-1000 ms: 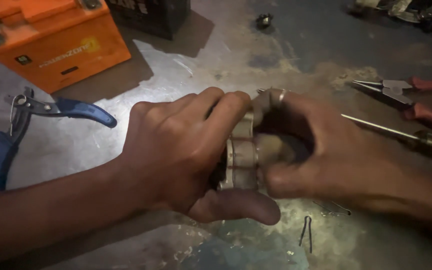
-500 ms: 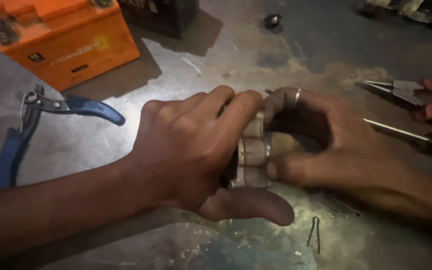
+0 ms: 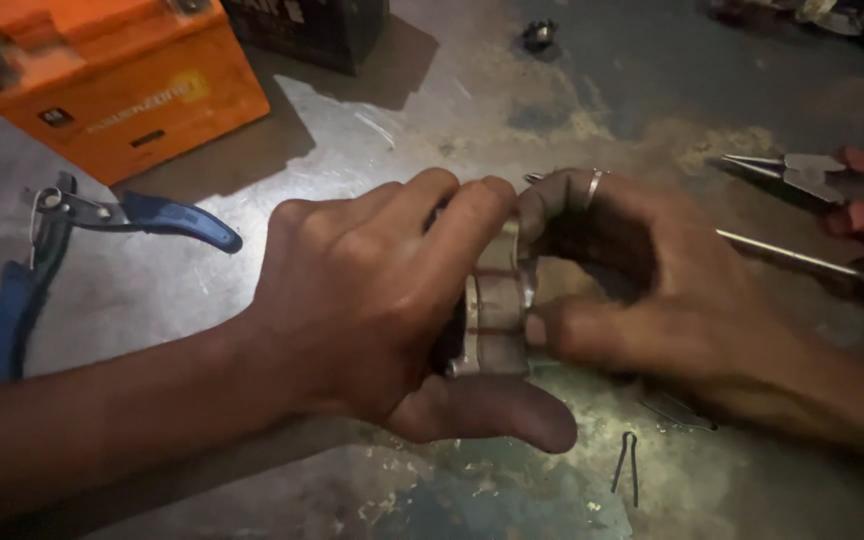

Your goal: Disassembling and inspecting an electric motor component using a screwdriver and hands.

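Observation:
My left hand (image 3: 372, 300) wraps around a small grey metal part (image 3: 497, 320) and holds it just above a worn metal work surface (image 3: 402, 110). Its thumb lies under the part and its fingers curl over the top. My right hand (image 3: 652, 290) grips the same part from the right side, with the thumb pressed on its edge and a ring on one finger. Most of the part is hidden by my fingers.
An orange box-shaped battery (image 3: 112, 80) sits at the top left, with a dark box (image 3: 312, 30) beside it. Blue-handled pliers (image 3: 62, 240) lie on the left. Red-handled pliers (image 3: 832, 185) and a thin rod tool (image 3: 802, 262) lie on the right. A bent wire pin (image 3: 627, 465) lies near the front.
Both hands have turned the metal part slightly between them, so its narrow edge now faces the camera. The view has shifted a little to the left.

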